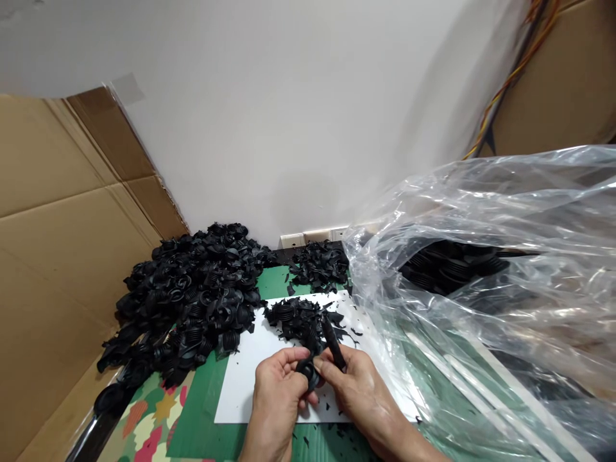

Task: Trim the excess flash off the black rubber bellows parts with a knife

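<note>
My left hand is closed, pinching a small round black rubber part between thumb and fingers. My right hand meets it from the other side, its thumb and forefinger at the part's edge. A dark stick-like tool rests in that same right hand and points up and away; its kind cannot be made out. Just beyond both hands, a small heap of black rubber parts and scraps lies on a white sheet. Black crumbs are scattered around the hands.
A large pile of ribbed black rubber parts stands at left beside a cardboard panel. Black scraps lie near the wall sockets. A transparent plastic bag holding black parts covers the right. Green board lies underneath.
</note>
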Demonstrator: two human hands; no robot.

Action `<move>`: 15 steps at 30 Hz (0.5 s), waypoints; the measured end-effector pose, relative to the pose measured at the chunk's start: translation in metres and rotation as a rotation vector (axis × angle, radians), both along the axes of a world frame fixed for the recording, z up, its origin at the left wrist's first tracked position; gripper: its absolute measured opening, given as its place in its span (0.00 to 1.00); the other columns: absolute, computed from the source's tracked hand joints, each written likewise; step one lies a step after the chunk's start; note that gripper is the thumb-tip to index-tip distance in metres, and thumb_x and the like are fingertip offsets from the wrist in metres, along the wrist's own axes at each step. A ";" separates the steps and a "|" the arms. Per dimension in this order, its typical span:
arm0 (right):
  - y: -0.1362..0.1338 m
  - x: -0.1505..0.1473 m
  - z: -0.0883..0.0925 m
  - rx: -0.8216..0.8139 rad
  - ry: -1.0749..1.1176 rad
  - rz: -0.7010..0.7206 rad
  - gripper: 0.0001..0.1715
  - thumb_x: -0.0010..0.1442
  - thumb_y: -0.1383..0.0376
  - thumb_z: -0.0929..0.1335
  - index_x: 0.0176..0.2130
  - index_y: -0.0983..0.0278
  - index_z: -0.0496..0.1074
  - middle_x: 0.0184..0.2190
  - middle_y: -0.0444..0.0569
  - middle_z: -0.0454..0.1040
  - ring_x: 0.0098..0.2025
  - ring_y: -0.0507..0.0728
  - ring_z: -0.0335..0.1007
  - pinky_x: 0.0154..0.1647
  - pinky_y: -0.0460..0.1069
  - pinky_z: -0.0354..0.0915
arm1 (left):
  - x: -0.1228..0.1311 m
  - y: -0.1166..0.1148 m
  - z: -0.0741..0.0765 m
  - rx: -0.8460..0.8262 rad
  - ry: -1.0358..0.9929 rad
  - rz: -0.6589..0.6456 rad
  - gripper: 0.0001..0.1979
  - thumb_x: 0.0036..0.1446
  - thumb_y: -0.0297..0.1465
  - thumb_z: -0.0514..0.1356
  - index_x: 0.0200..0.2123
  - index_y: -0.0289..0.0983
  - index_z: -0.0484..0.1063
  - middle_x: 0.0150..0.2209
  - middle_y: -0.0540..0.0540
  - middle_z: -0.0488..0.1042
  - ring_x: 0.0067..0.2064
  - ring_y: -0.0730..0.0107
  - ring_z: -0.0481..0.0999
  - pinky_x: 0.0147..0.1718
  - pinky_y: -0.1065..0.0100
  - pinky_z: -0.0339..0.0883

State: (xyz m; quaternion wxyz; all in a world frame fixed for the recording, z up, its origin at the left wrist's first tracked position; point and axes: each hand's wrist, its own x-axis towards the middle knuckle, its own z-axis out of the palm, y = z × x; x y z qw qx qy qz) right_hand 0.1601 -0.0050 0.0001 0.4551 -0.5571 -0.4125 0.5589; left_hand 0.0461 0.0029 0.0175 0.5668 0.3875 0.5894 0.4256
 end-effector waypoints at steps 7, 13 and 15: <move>0.001 0.003 0.000 0.016 0.025 -0.002 0.12 0.47 0.60 0.65 0.19 0.64 0.63 0.12 0.37 0.57 0.14 0.47 0.48 0.15 0.44 0.47 | -0.004 -0.001 0.002 0.004 -0.017 -0.003 0.12 0.38 0.24 0.61 0.31 0.29 0.74 0.17 0.49 0.72 0.15 0.79 0.67 0.13 0.78 0.52; -0.005 -0.001 0.009 0.063 0.019 -0.007 0.09 0.48 0.63 0.64 0.19 0.63 0.62 0.16 0.39 0.61 0.18 0.48 0.52 0.17 0.44 0.48 | -0.002 0.000 0.000 0.000 0.002 0.043 0.11 0.35 0.22 0.59 0.27 0.29 0.74 0.14 0.50 0.72 0.12 0.81 0.64 0.12 0.79 0.49; -0.005 -0.002 0.009 0.038 0.003 -0.033 0.09 0.48 0.63 0.63 0.19 0.63 0.63 0.15 0.39 0.61 0.17 0.49 0.51 0.16 0.44 0.48 | -0.001 0.000 0.001 -0.012 -0.029 0.040 0.12 0.33 0.21 0.57 0.26 0.29 0.74 0.14 0.50 0.72 0.12 0.81 0.64 0.12 0.78 0.50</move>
